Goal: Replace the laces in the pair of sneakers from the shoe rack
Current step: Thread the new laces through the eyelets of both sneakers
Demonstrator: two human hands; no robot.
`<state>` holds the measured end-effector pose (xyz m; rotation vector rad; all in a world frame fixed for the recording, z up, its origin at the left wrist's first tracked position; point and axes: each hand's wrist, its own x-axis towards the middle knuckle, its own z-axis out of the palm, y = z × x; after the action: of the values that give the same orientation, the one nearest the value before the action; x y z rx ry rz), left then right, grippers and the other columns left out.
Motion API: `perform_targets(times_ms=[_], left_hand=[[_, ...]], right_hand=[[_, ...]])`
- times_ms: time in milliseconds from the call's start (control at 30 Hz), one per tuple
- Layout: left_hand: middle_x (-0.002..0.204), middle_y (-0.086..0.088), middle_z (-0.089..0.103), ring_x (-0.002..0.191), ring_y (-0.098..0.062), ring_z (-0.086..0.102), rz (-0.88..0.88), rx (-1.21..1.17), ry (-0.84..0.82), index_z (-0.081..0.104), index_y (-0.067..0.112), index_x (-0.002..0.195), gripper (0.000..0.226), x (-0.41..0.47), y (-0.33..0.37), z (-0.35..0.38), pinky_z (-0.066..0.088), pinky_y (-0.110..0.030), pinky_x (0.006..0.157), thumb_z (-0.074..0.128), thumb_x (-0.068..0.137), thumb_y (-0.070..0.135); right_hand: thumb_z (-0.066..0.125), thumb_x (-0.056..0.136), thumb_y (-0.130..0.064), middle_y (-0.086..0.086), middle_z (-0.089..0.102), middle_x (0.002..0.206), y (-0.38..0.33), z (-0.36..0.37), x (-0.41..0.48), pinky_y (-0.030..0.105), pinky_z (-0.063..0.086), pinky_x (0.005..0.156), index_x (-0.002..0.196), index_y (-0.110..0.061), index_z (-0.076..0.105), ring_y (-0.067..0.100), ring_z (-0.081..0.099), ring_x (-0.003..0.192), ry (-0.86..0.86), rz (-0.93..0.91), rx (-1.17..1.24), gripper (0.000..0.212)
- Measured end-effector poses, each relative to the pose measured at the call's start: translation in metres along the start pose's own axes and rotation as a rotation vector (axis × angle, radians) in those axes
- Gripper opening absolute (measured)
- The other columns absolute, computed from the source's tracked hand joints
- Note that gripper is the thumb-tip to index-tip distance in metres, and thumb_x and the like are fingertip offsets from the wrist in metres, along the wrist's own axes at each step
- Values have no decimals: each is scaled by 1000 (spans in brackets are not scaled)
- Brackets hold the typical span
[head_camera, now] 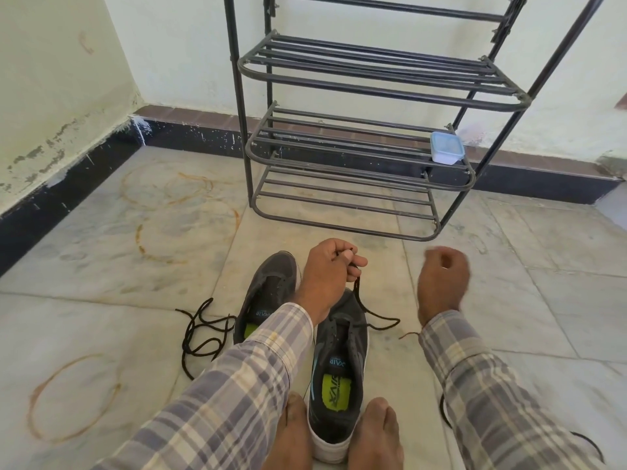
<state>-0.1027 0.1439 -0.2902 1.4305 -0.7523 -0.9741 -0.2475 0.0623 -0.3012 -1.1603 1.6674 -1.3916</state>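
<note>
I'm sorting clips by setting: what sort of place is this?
Probably a home entryway corner: a metal shoe rack against a painted wall, sneakers on the stone-tiled floor.

Two sneakers (pixel 268 293) on the floor (pixel 101 266)
The left hand (pixel 330 269) pinches a black lace (pixel 358 290) above the nearer sneaker (pixel 342 368); the right hand (pixel 441 283) is blurred.

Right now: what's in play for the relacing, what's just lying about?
In play: left hand pinching black lace; near sneaker; far sneaker; loose lace beside it; shoe rack.
Lying about: lidded plastic box on a rack shelf.
</note>
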Motion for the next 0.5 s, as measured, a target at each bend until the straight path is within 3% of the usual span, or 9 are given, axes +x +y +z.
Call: perform_targets(times_ms=[67,167,233,333,400,500], left_hand=[[92,-11,73,72,-14,61,-6,-21,-15,62,8,101,18,-3,0,4,54,-26,71,44,102,5],[87,-10,70,71,-15,60,-40,-78,-20,62,11,100,17,-7,-2,9,54,-26,66,46,102,7],[85,-6,70,69,-14,61,-79,-141,-6,61,15,100,17,-10,-2,9,54,-26,61,46,103,9],[94,-9,73,69,-12,62,-61,-127,32,58,16,100,19,-7,-5,3,52,-25,64,45,101,2],[98,-10,73,68,-10,63,-42,-70,57,57,18,98,21,-7,-8,-1,51,-23,64,46,100,0],[94,-6,72,78,-14,64,-21,50,120,62,21,90,20,-6,-17,-5,57,-28,73,58,94,1]], right_hand=[[55,96,-20,9,70,97,-2,9,-20,42,52,88,98,-13,67,29,65,99,-389,-59,15,14],[36,105,-45,-1,73,78,-4,20,-49,32,54,77,105,-13,71,13,68,78,-811,90,71,48],[29,104,-53,-4,66,65,0,23,-57,32,54,66,106,-15,73,11,63,63,-831,161,47,58],[36,105,-44,-9,50,49,7,19,-58,26,38,47,88,-18,72,10,44,48,-751,84,-62,48],[48,104,-30,-12,48,45,9,15,-57,22,34,49,80,-10,72,7,42,50,-710,8,-94,39],[55,101,-19,-17,51,43,11,12,-54,14,34,49,85,-1,73,-1,46,44,-709,-44,-121,30]])
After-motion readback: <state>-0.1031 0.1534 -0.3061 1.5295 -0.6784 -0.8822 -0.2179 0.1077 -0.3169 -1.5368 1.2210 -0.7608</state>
